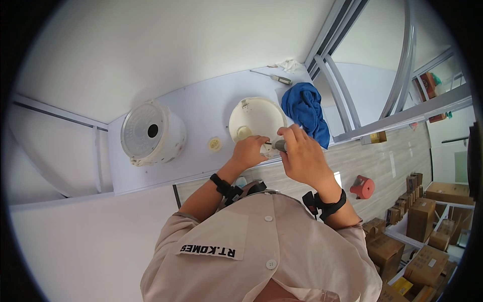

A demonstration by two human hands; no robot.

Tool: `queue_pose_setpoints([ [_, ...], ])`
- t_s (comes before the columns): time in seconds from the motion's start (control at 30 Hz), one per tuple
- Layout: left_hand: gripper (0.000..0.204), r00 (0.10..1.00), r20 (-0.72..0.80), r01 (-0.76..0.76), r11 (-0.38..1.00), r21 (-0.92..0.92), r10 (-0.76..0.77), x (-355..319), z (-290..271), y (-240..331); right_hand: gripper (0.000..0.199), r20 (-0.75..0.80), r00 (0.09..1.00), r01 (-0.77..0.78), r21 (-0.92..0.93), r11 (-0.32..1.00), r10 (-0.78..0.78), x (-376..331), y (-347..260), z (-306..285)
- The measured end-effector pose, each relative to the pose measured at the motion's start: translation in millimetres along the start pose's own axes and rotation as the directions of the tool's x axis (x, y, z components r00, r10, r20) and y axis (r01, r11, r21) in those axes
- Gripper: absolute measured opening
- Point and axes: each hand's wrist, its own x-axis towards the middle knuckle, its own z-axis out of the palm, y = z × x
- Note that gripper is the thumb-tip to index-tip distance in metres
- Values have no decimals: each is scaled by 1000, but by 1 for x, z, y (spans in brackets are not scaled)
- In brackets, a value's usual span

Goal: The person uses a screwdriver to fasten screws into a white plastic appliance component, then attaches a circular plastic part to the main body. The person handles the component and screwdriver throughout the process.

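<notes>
My right hand [304, 156] is closed around the grey handle of what looks like a screwdriver [279, 145], its short dark shaft pointing left toward my other hand. My left hand [249, 152] is curled in a pinch at the near rim of a round white shell [261, 111], close to the shaft's tip. Whatever sits between those fingers is hidden. The shell lies hollow side up and has a pale yellow disc [244, 132] inside it, beside my left fingers. A small round yellowish cap [215, 144] rests on the table, left of the shell.
A white drum-shaped housing [173, 132] with a clear top stands at the left of the pale table [201, 100]. A blue cloth [304, 108] lies bunched at the right, with another screwdriver [280, 79] behind it. Cardboard boxes [421, 219] and a red roll [363, 186] are on the right.
</notes>
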Motion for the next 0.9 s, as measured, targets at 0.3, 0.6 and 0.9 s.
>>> queue_pose_setpoints([
  [0.3,62,1000,4,0,1000,-19,0,2,3,-3,46,274,912,-268,-165,949,305,-2,-13,-6],
  [0.6,62,999,32,21,1000,-17,-20,4,2,-1,46,294,896,-286,-190,939,332,-3,-6,-2],
  [0.9,62,1000,17,13,999,-44,-12,4,5,-2,46,-95,995,-20,16,1000,21,-2,2,9],
])
